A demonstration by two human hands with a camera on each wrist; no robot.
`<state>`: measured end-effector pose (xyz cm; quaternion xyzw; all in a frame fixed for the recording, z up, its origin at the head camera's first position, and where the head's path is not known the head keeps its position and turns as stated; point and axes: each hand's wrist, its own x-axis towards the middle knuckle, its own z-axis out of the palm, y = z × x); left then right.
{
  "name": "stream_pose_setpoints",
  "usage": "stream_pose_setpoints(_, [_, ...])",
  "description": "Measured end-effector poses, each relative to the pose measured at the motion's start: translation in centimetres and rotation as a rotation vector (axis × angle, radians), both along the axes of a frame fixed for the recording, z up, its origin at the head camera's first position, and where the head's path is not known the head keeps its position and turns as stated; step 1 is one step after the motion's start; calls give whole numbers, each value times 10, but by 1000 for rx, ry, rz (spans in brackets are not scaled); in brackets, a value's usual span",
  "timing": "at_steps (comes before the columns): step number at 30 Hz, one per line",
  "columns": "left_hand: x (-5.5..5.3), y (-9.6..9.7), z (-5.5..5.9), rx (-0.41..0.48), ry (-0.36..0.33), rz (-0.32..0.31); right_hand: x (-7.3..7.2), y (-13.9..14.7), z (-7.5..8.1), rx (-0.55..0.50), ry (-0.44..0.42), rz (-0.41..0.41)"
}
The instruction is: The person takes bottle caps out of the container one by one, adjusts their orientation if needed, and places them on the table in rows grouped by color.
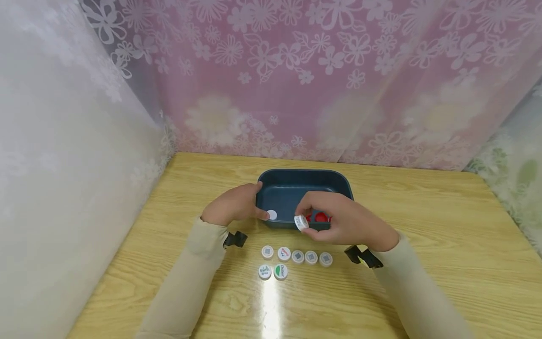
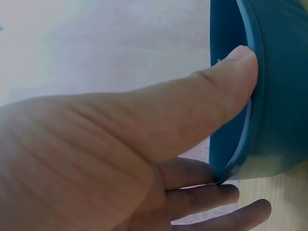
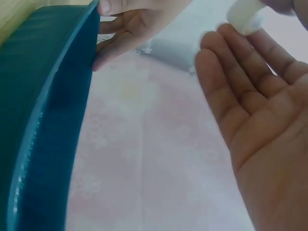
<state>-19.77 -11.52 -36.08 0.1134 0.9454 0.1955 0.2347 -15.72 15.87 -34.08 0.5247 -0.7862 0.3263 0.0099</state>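
Note:
A dark blue rectangular tub (image 1: 305, 176) stands on the table. My left hand (image 1: 233, 205) holds its left end, thumb (image 2: 240, 72) on the rim and the other fingers outstretched along the end. Over the tub's near rim my right hand (image 1: 345, 219) pinches a white round cap (image 1: 301, 222) with print on top, between thumb and fingertips; it is partly cut off in the right wrist view. Inside the tub, a white disc (image 1: 272, 215) lies at the near left corner. Red round pieces (image 1: 321, 217) lie near the front wall, partly hidden by my right hand.
On the table in front of the tub sit several white caps in two rows, among them a red-marked cap (image 1: 284, 254) and a green-marked cap (image 1: 281, 271). A pink flowered curtain (image 1: 262, 94) hangs behind the wood-grain table (image 1: 186, 188).

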Motion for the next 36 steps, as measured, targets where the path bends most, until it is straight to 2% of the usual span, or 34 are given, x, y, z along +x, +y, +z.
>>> stream_pose_setpoints(2, [0,1,0,4,-3,0,5,0,2,48,-2,9])
stream_pose_setpoints(5, [0,1,0,10,1,-1,16,-5,5,175,-47,11])
stream_pose_setpoints(9, [1,0,2,16,1,-6,30,-15,4,381,-91,-40])
stream_pose_setpoints(13, [1,0,1,5,-4,-6,44,-30,-5,575,-45,-131])
stream_pose_setpoints(17, [0,0,-2,1,-8,3,58,-44,-18,709,3,-213])
stream_pose_setpoints(22, [0,0,-5,-4,-3,-8,74,-55,-31,771,91,-246])
stream_pose_setpoints(25, [0,0,-5,-2,1,-12,78,-58,-36,784,156,-231])
stream_pose_setpoints(28, [-1,0,-5,2,3,-10,80,-60,-40,795,192,-250])
stream_pose_setpoints(36, [1,0,-4,-11,-1,-18,81,-68,-46,853,188,-300])
